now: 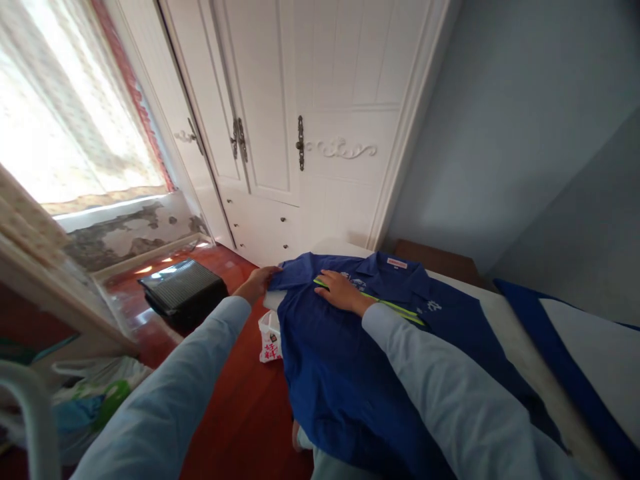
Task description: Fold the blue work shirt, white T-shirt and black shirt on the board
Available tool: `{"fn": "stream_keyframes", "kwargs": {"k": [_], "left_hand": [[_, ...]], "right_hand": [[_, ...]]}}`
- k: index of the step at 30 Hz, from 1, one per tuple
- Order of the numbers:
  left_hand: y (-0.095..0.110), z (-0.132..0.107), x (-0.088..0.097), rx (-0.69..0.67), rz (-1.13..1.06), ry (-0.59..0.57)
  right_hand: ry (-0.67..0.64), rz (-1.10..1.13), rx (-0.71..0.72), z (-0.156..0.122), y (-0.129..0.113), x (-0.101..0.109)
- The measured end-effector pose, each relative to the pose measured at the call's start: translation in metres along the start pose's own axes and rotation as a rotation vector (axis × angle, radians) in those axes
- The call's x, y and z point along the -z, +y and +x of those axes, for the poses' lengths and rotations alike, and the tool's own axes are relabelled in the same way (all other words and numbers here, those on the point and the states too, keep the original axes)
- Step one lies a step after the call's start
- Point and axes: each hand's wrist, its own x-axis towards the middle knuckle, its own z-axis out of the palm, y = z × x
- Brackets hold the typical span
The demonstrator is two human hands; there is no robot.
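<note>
A dark blue work shirt point(340, 360) with a collar, white printed marks and a yellow-green stripe is spread over a pale table point(493, 323), its lower part hanging over the near edge. My left hand point(259, 283) grips the cuff of its short sleeve point(295, 272) at the table's left end. Across the chest, beside the stripe point(400, 311), my right hand point(343, 291) lies flat with its fingers apart. A label point(397, 263) shows inside the collar.
Behind the table stands a white wardrobe point(345, 187). A black ribbed case point(185, 290) and a white printed bag point(270, 337) are on the red floor point(233, 413). At right lies a blue-edged white board point(595, 353); plastic bags point(100, 393) sit at lower left.
</note>
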Motion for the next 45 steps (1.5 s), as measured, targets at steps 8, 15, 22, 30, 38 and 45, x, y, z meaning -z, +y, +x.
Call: {"fn": "stream_keyframes", "kwargs": {"k": [8, 15, 22, 30, 38, 45], "left_hand": [[0.032, -0.009, -0.030, -0.297, -0.080, -0.056], [0.046, -0.045, -0.076, -0.807, 0.462, -0.350], [0.022, -0.091, -0.093, -1.085, 1.029, -0.519], [-0.004, -0.097, -0.070, -1.095, 1.041, -0.609], [-0.035, -0.070, -0.039, -1.046, 1.353, -0.528], [-0.044, -0.069, -0.040, -1.070, 1.400, -0.497]], "right_hand": [[0.079, -0.032, 0.042, -0.010, 0.010, -0.020], [0.177, 0.124, 0.001, -0.008, 0.013, -0.020], [0.809, 0.792, -0.403, -0.001, 0.050, -0.031], [0.942, 1.066, -0.437, 0.003, 0.066, -0.037], [1.028, 1.038, -0.409, -0.007, 0.050, -0.021], [0.938, 0.381, -0.094, -0.013, 0.015, 0.008]]}}
